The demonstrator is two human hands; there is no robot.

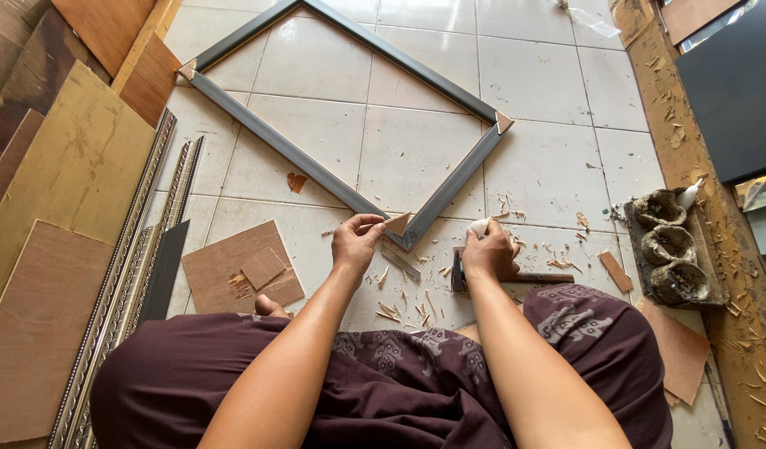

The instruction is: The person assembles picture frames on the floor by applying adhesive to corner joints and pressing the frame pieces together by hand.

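Beside the knee, tray [634, 243] of three crusted pots; left hand [355, 239] pinching triangle [397, 222], right hand [489, 252] gripping white tube [479, 226]

Your right hand [489, 252] hides most of the small white thing it grips; frame [341, 116] top corner cut off by edge.

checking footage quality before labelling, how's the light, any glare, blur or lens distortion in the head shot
Head view: bright, even daylight, soft sheen on the white floor tiles, no blown-out glare. Left hand, right hand and grey frame are sharp, no motion blur. Wide-angle lens bends the board stack and frame edges outward near the borders.
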